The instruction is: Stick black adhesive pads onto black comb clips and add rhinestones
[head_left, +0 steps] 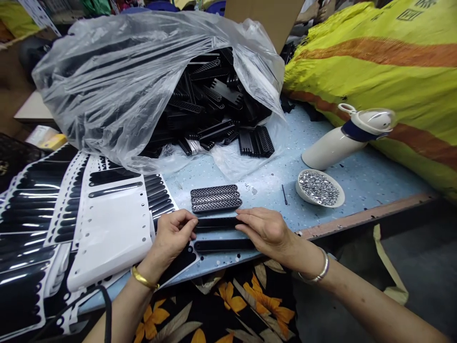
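A long black strip lies level just above the blue speckled table, between my two hands. My left hand is closed in a pinch at its left end. At its right end, the fingers of my right hand are held together, with the fingertips pressed on it. A second black strip lies nearer the table's front edge, its right end partly under my right hand. Just behind the held strip sit several black bars with a mesh pattern, side by side.
White sheets of black stickers pile up at the left. Behind, a clear plastic bag spills black plastic parts. At right are a bowl of small silvery pieces, a thin dark stick, a bottle and a yellow sack.
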`<state>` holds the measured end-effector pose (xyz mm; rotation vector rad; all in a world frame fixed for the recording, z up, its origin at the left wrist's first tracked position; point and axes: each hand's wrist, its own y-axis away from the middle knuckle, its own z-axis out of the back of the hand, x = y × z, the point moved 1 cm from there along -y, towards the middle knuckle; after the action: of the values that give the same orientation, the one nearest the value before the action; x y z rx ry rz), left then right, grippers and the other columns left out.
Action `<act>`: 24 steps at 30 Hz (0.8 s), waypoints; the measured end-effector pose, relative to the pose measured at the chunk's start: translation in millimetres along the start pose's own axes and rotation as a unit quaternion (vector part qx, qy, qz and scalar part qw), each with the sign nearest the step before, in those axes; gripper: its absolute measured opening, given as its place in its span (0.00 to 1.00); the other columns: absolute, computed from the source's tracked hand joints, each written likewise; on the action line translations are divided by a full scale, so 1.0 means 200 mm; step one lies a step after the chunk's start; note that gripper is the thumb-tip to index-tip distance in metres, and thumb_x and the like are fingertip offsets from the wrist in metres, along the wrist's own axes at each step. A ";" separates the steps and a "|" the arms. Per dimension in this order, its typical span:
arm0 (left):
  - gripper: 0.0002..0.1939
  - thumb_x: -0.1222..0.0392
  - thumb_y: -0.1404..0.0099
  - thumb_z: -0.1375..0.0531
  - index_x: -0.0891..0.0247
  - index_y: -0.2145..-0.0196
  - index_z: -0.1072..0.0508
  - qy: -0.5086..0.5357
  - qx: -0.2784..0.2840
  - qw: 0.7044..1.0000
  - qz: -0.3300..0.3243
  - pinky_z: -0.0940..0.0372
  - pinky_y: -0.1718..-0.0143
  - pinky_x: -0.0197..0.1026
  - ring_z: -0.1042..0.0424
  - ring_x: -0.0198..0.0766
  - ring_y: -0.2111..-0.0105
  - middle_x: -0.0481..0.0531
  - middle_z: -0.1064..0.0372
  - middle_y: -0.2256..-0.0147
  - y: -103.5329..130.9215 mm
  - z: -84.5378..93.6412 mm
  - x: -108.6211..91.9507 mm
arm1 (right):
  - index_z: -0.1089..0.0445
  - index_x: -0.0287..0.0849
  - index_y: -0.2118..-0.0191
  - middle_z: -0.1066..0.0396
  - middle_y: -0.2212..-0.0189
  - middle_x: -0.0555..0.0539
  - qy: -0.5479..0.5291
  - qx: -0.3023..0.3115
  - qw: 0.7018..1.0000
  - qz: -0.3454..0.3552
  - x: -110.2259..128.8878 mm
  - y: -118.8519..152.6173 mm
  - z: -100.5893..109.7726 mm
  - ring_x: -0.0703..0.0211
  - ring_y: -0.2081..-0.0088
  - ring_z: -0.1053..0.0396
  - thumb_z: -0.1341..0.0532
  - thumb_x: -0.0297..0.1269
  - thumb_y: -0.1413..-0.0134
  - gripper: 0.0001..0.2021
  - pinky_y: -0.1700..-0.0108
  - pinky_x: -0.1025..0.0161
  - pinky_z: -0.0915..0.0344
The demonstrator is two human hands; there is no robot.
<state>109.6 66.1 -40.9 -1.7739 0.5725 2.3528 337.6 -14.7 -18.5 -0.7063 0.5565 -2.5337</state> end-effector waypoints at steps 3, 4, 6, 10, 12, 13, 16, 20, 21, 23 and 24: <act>0.09 0.56 0.47 0.39 0.64 0.78 0.27 -0.003 -0.006 1.000 -0.006 0.36 0.83 0.31 0.29 0.34 0.84 0.47 0.32 0.83 0.00 0.00 -0.01 | 0.26 0.35 0.56 0.22 0.63 0.37 0.037 0.003 0.999 0.020 0.02 -0.01 0.01 0.50 0.61 0.23 0.42 0.26 0.38 0.09 0.62 0.53 0.23; 0.09 0.56 0.47 0.39 0.64 0.78 0.27 -0.004 -0.006 1.000 -0.006 0.36 0.83 0.31 0.28 0.34 0.84 0.47 0.32 0.83 0.00 -0.01 -0.01 | 0.26 0.35 0.57 0.22 0.63 0.37 0.053 0.002 0.998 0.031 0.02 -0.01 0.01 0.50 0.62 0.23 0.42 0.25 0.39 0.08 0.63 0.54 0.23; 0.09 0.56 0.47 0.39 0.64 0.78 0.27 -0.006 -0.006 1.000 -0.004 0.35 0.83 0.31 0.28 0.34 0.84 0.46 0.33 0.83 0.00 -0.01 -0.01 | 0.26 0.35 0.61 0.23 0.65 0.37 0.078 0.001 0.996 0.049 0.04 -0.02 0.01 0.50 0.64 0.24 0.43 0.23 0.39 0.08 0.65 0.54 0.24; 0.08 0.57 0.47 0.39 0.64 0.77 0.26 0.000 -0.003 1.000 0.001 0.36 0.83 0.31 0.29 0.33 0.84 0.46 0.33 0.83 0.00 -0.01 -0.01 | 0.27 0.36 0.66 0.23 0.67 0.37 0.101 0.005 0.994 0.043 0.06 -0.02 -0.01 0.50 0.64 0.24 0.45 0.22 0.40 0.10 0.65 0.54 0.24; 0.08 0.57 0.47 0.39 0.64 0.77 0.26 0.005 -0.001 1.000 0.004 0.37 0.83 0.30 0.29 0.33 0.84 0.46 0.32 0.82 0.00 -0.01 -0.01 | 0.27 0.36 0.65 0.23 0.66 0.37 0.095 -0.004 0.995 0.035 0.06 -0.01 -0.02 0.49 0.63 0.24 0.46 0.22 0.39 0.11 0.63 0.53 0.24; 0.08 0.57 0.47 0.39 0.64 0.76 0.26 0.006 0.001 1.000 0.006 0.37 0.83 0.30 0.29 0.32 0.84 0.46 0.32 0.82 0.00 0.00 -0.02 | 0.26 0.36 0.64 0.23 0.66 0.36 0.090 -0.011 0.995 0.034 0.06 0.00 -0.02 0.49 0.63 0.24 0.45 0.22 0.39 0.10 0.63 0.53 0.24; 0.09 0.56 0.45 0.39 0.64 0.75 0.26 0.005 0.021 1.000 0.010 0.37 0.82 0.30 0.29 0.32 0.83 0.46 0.32 0.82 0.00 0.01 -0.02 | 0.27 0.34 0.60 0.23 0.63 0.34 0.084 -0.023 0.996 0.031 0.04 0.02 -0.04 0.47 0.62 0.24 0.45 0.23 0.40 0.09 0.63 0.51 0.23; 0.10 0.54 0.43 0.41 0.64 0.74 0.26 0.003 0.036 0.999 0.020 0.37 0.81 0.31 0.28 0.33 0.83 0.46 0.33 0.83 0.00 0.01 -0.03 | 0.27 0.33 0.58 0.23 0.62 0.34 0.081 -0.021 0.996 0.035 0.03 0.03 -0.05 0.47 0.61 0.25 0.44 0.23 0.40 0.09 0.62 0.51 0.23; 0.10 0.54 0.43 0.40 0.64 0.74 0.26 0.000 0.030 0.999 0.021 0.37 0.82 0.31 0.28 0.33 0.83 0.46 0.33 0.83 0.00 0.01 -0.03 | 0.27 0.33 0.57 0.23 0.62 0.34 0.079 -0.018 0.996 0.035 0.03 0.03 -0.05 0.47 0.61 0.25 0.44 0.23 0.40 0.10 0.62 0.51 0.24; 0.10 0.54 0.45 0.39 0.64 0.74 0.26 -0.008 0.013 1.000 0.014 0.39 0.83 0.31 0.29 0.33 0.83 0.45 0.33 0.83 0.00 0.00 -0.02 | 0.27 0.33 0.57 0.24 0.62 0.35 0.073 -0.013 0.997 0.031 0.04 0.02 -0.04 0.46 0.61 0.25 0.45 0.23 0.40 0.10 0.62 0.50 0.24; 0.09 0.54 0.45 0.39 0.64 0.75 0.26 -0.014 0.004 1.000 0.006 0.39 0.83 0.31 0.30 0.33 0.84 0.45 0.33 0.83 0.00 -0.01 -0.02 | 0.27 0.34 0.57 0.24 0.63 0.35 0.070 -0.012 0.997 0.030 0.04 0.02 -0.03 0.46 0.61 0.25 0.45 0.23 0.39 0.10 0.62 0.50 0.24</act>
<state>112.0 65.6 -37.5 -1.7367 0.5907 2.3753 328.7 -19.4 -22.4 -0.5162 0.6463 -2.5369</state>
